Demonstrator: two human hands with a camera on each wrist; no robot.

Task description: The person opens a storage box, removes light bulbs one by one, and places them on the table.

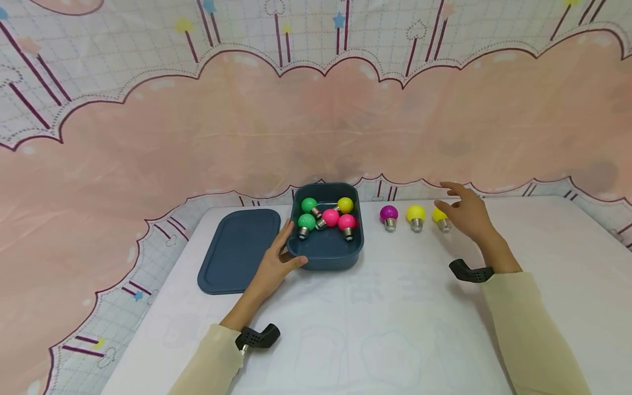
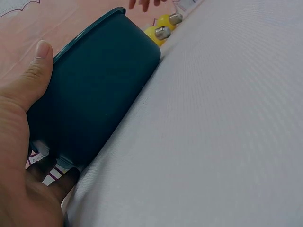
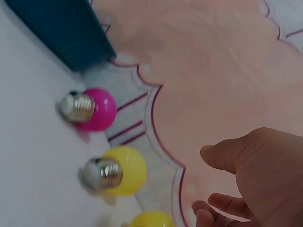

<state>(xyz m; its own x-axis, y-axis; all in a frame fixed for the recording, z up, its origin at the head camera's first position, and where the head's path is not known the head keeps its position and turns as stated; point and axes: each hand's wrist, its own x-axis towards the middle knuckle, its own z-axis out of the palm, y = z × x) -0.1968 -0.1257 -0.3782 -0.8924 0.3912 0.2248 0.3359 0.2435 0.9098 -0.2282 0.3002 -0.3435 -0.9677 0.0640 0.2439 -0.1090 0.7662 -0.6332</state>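
Note:
In the head view my left hand (image 1: 275,265) rests at the near left corner of a dark blue plastic box (image 1: 328,263), fingers along its side and thumb by the front rim. Inside lie several round light bulbs: green (image 1: 306,221), pink (image 1: 331,217) and yellow (image 1: 345,205). On the table right of the box a purple bulb (image 1: 388,213) and two yellow bulbs stand in a row, the middle one yellow (image 1: 416,213). My right hand (image 1: 466,211) hovers with fingers spread, holding nothing, and partly covers the rightmost yellow bulb (image 1: 439,215).
A flat dark blue lid (image 1: 239,252) lies left of the box, partly behind my left hand. The white-covered table (image 1: 375,334) ends at a patterned cloth backdrop (image 1: 306,131) close behind the box and bulbs.

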